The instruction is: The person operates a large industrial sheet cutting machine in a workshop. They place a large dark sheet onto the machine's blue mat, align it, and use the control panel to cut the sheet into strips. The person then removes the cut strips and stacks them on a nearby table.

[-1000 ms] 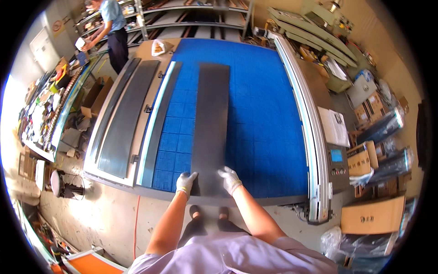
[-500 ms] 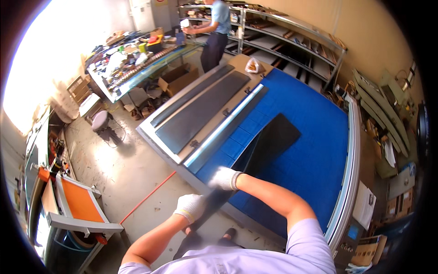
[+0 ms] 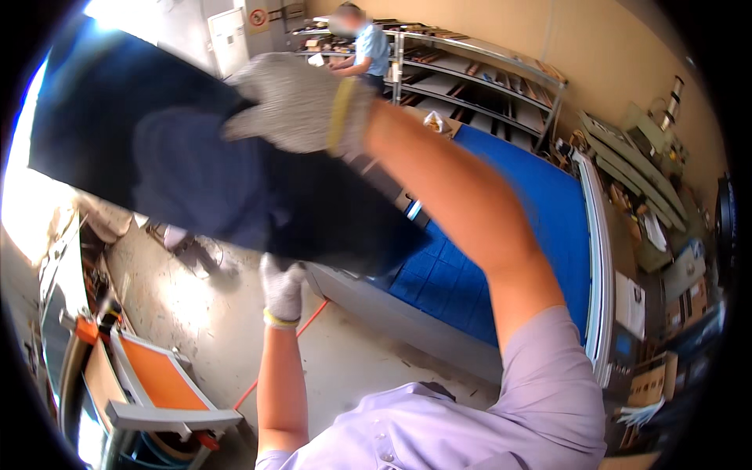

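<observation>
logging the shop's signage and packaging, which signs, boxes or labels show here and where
Round sign: top centre, on the far wall beside the pale door, red ring on white.
Cardboard boxes: lower right, past the blue table, brown, rectangular.
White sheet: right of the table's rail, flat, rectangular; print too small to make out.

Bright daylit workshop. Strongest light from the upper left, behind the raised dark panel (image 3: 196, 164); that corner blows out to white glare. Right hand (image 3: 294, 106) and the panel smeared by motion blur, close to the lens, soft. Left hand (image 3: 282, 290) below it sharper. Sunlit patch on the floor (image 3: 204, 313) left of the left hand. Fisheye bends edges; black vignette rings the frame.
</observation>
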The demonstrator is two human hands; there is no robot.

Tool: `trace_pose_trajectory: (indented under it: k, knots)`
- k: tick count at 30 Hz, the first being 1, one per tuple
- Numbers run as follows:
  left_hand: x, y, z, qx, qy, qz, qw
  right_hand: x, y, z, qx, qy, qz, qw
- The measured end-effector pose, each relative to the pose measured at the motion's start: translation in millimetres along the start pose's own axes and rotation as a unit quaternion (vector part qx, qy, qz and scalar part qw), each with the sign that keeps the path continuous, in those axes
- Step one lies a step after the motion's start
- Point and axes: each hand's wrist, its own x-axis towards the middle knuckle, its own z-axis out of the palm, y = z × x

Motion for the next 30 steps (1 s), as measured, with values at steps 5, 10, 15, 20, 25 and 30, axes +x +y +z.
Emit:
trace_pose_trajectory:
  k: [5,10,15,20,25,30]
  knots:
    - [4,79,-109,-0.047,0.107,0.050,0.992,64,-35,83,0.079,0.137,0.062,0.986]
    - [19,97,-191,0.108,0.234,0.138,0.956,79,-27,136,0.225,0.169,0.008,0.960]
    - [60,104,-214,0.112,0.200,0.098,0.968,-88,74,263,0.512,0.048,0.181,0.838]
    - [127,104,-193,0.109,0.140,0.068,0.982,-252,33,355,0.491,-0.093,0.389,0.774]
    - [212,52,-164,0.083,0.057,-0.024,0.995,-314,41,392,0.484,-0.032,0.463,0.741]
    - [309,-28,-104,0.064,-0.019,-0.116,0.991,-336,58,367,0.413,0.079,0.624,0.658]
